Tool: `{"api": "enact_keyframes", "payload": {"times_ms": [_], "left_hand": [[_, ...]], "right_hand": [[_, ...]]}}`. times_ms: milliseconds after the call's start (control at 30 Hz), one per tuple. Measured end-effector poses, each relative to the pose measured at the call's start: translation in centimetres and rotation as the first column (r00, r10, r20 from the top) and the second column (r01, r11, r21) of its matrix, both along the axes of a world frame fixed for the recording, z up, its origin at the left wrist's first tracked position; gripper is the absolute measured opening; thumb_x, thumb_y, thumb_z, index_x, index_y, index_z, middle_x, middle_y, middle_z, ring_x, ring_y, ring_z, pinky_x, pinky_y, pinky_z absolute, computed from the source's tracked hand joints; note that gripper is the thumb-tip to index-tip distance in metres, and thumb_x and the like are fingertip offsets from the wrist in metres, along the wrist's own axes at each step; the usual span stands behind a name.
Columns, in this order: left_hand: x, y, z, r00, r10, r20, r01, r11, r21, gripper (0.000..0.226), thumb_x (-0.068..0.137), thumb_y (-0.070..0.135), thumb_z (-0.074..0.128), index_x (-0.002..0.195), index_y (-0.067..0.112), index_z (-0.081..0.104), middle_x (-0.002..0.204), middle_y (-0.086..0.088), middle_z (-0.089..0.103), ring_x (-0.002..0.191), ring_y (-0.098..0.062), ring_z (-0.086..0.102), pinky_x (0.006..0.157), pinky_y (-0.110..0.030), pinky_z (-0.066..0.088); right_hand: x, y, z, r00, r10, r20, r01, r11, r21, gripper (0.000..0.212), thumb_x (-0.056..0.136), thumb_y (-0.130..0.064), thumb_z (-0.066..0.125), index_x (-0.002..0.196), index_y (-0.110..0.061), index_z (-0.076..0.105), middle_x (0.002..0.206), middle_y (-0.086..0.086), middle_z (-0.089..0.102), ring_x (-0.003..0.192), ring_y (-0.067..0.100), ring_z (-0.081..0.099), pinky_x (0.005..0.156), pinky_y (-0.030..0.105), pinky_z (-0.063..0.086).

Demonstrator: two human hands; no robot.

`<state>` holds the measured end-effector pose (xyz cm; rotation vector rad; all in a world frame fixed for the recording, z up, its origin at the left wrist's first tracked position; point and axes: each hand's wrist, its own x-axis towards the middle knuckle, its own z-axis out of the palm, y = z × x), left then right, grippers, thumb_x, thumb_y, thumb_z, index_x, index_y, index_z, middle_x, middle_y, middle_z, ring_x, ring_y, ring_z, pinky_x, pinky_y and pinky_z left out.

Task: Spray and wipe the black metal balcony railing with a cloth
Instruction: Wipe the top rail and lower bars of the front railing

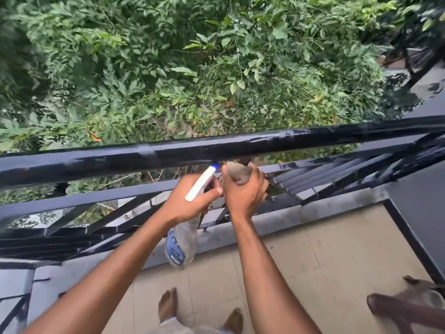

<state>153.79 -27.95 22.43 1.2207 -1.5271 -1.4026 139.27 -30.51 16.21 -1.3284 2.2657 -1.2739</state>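
The black metal railing (pixel 168 154) runs across the view, its round top rail glossy with wet streaks. My left hand (pixel 190 201) grips a spray bottle (pixel 179 242) with a white trigger head and blue nozzle tip, aimed up at the underside of the top rail. Its clear body with a blue label hangs below my wrist. Just to the right, my right hand (pixel 245 191) holds a grey-brown cloth (pixel 238 173), bunched and pressed against a bar just under the top rail.
Dense green foliage (pixel 192 68) fills the space beyond the railing. The balcony floor (pixel 301 249) is beige tile with a dark border. My bare feet (pixel 168 307) stand near the bottom edge. Another person's foot (pixel 385 307) shows at the bottom right.
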Motion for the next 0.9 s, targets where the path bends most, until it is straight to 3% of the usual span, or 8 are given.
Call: {"api": "enact_keyframes", "payload": {"times_ms": [100, 200, 300, 367, 500, 667, 767, 900], "left_hand": [[0.2, 0.5, 0.0, 0.999, 0.023, -0.043, -0.023, 1.000, 0.019, 0.019, 0.086, 0.025, 0.066, 0.082, 0.007, 0.065, 0.073, -0.022, 0.065, 0.050, -0.016, 0.058, 0.053, -0.028, 0.051], [0.4, 0.8, 0.0, 0.997, 0.046, -0.064, -0.044, 0.999, 0.026, 0.013, 0.095, 0.011, 0.068, 0.083, 0.006, 0.065, 0.068, -0.006, 0.061, 0.050, -0.013, 0.056, 0.052, -0.026, 0.050], [0.6, 0.9, -0.3, 0.997, 0.060, -0.053, -0.059, 0.998, 0.023, 0.015, 0.097, 0.003, 0.065, 0.082, 0.006, 0.064, 0.069, -0.008, 0.061, 0.050, -0.013, 0.056, 0.052, -0.025, 0.050], [0.5, 0.7, -0.4, 0.996, 0.064, -0.054, -0.064, 0.998, 0.014, 0.016, 0.097, 0.003, 0.065, 0.081, 0.008, 0.064, 0.069, -0.010, 0.061, 0.050, -0.014, 0.056, 0.052, -0.025, 0.050], [0.5, 0.4, -0.8, 0.997, 0.057, -0.047, -0.057, 0.998, 0.002, 0.017, 0.096, 0.005, 0.067, 0.081, 0.011, 0.064, 0.063, 0.003, 0.059, 0.050, -0.018, 0.059, 0.053, -0.029, 0.051], [0.2, 0.6, -0.6, 0.996, 0.044, -0.079, -0.045, 0.999, -0.012, 0.011, 0.088, 0.021, 0.066, 0.084, 0.011, 0.066, 0.067, 0.004, 0.062, 0.054, -0.017, 0.061, 0.055, -0.033, 0.054], [0.3, 1.0, -0.5, 0.994, 0.033, -0.104, -0.036, 0.999, -0.024, 0.012, 0.088, 0.020, 0.066, 0.086, 0.008, 0.066, 0.069, 0.003, 0.062, 0.053, -0.018, 0.060, 0.055, -0.032, 0.053], [0.5, 1.0, -0.3, 0.990, 0.034, -0.140, -0.036, 0.999, -0.018, 0.015, 0.087, 0.019, 0.065, 0.088, 0.004, 0.065, 0.068, 0.002, 0.060, 0.051, -0.019, 0.057, 0.054, -0.033, 0.050]], "right_hand": [[-0.2, -0.2, 0.3, 1.000, 0.017, 0.002, -0.017, 0.999, -0.051, 0.066, 0.072, -0.061, 0.080, 0.116, -0.015, 0.065, 0.123, -0.002, 0.061, 0.112, 0.017, 0.046, 0.096, 0.035, 0.038], [0.2, -1.1, 1.8, 0.995, -0.012, 0.101, 0.031, 0.983, -0.182, 0.057, 0.066, -0.038, 0.092, 0.107, -0.007, 0.067, 0.112, 0.004, 0.063, 0.106, 0.021, 0.049, 0.093, 0.032, 0.040], [0.8, -2.0, 2.7, 0.991, -0.035, 0.128, 0.067, 0.964, -0.257, 0.058, 0.062, -0.025, 0.094, 0.108, -0.003, 0.066, 0.110, 0.008, 0.065, 0.102, 0.020, 0.050, 0.088, 0.028, 0.037], [0.7, -2.0, 2.7, 0.992, -0.019, 0.125, 0.052, 0.964, -0.260, 0.060, 0.064, -0.024, 0.094, 0.114, -0.005, 0.065, 0.116, 0.005, 0.065, 0.103, 0.014, 0.046, 0.087, 0.023, 0.034], [0.3, -1.9, 1.7, 0.996, -0.003, 0.085, 0.019, 0.983, -0.182, 0.064, 0.066, -0.032, 0.093, 0.118, -0.008, 0.063, 0.120, 0.007, 0.065, 0.106, 0.017, 0.048, 0.091, 0.032, 0.038], [-0.4, -1.0, 1.1, 0.992, 0.069, 0.102, -0.060, 0.994, -0.089, 0.066, 0.070, -0.049, 0.088, 0.118, -0.013, 0.061, 0.117, 0.002, 0.059, 0.109, 0.012, 0.042, 0.082, 0.021, 0.028], [-0.1, -1.1, 1.5, 0.992, 0.056, 0.109, -0.043, 0.992, -0.119, 0.060, 0.070, -0.039, 0.091, 0.115, -0.009, 0.063, 0.115, 0.004, 0.062, 0.107, 0.013, 0.044, 0.081, 0.019, 0.031], [0.7, -1.9, 2.8, 0.981, -0.025, 0.192, 0.079, 0.958, -0.274, 0.058, 0.066, -0.018, 0.092, 0.114, -0.004, 0.064, 0.114, 0.006, 0.064, 0.103, 0.016, 0.048, 0.082, 0.010, 0.034]]}}
